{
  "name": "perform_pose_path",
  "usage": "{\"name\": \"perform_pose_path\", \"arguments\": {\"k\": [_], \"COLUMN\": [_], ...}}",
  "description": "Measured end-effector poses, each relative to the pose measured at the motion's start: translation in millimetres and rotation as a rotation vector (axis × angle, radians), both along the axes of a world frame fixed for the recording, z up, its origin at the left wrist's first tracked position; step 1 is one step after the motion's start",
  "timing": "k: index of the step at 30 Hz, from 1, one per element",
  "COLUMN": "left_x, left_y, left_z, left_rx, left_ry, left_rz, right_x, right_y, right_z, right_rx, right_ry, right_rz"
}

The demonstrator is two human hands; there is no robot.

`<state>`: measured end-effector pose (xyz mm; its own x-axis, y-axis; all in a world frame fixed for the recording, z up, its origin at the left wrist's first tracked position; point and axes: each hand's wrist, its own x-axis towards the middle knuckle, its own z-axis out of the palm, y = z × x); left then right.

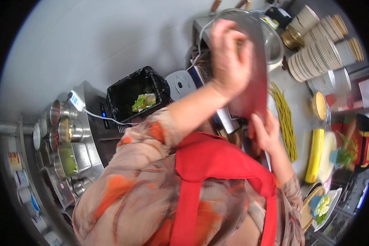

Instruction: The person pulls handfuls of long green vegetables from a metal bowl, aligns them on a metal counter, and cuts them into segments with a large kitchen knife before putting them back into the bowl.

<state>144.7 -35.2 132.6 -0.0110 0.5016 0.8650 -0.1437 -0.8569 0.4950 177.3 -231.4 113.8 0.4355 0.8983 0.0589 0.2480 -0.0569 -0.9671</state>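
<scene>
My right hand (266,130) grips the lower end of a broad, flat, shiny panel (255,70), probably metal, which is tilted up in front of me and shows a red reflection on its lower part. Blurred by motion, my left hand (232,58) lies over the face of this panel with its fingers bent. A bit of something yellow-green (240,46) shows between those fingers, too blurred to name. Behind the panel's upper part is a round steel bowl (274,40). Long green beans (284,123) lie in a bundle on the steel counter (299,121), to the right of the panel.
A bin lined with a black bag (123,95) holds lettuce scraps (144,102). Stacks of plates (315,60), a yellow roll (314,155) and a yellow bowl (319,105) stand right. A white cable (200,46) hangs near my left hand. Steel food containers (77,130) line the left.
</scene>
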Motion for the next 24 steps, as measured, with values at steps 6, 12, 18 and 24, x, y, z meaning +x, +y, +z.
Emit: {"name": "perform_pose_path", "arguments": {"k": [6,12,18,24], "left_x": [-130.9,-381.6,-401.9,-325.0], "left_y": [132.3,201.5,225.5,184.6], "left_z": [-76.3,-326.0,-299.5,-353.0], "left_rx": [-0.026,-1.491,-1.612,-1.626], "left_ry": [0.169,0.221,-0.301,0.609], "left_rz": [0.457,0.250,-0.432,-0.316], "right_x": [-49.3,-41.9,-19.5,-35.8], "right_y": [129.3,126.5,28.1,-47.4], "right_z": [-11.0,-69.4,-75.8,-71.4], "right_rx": [-0.189,-0.333,-0.565,-0.671], "right_ry": [-0.350,-0.514,-0.126,-0.277], "right_rz": [0.288,0.309,-0.039,-0.177]}}
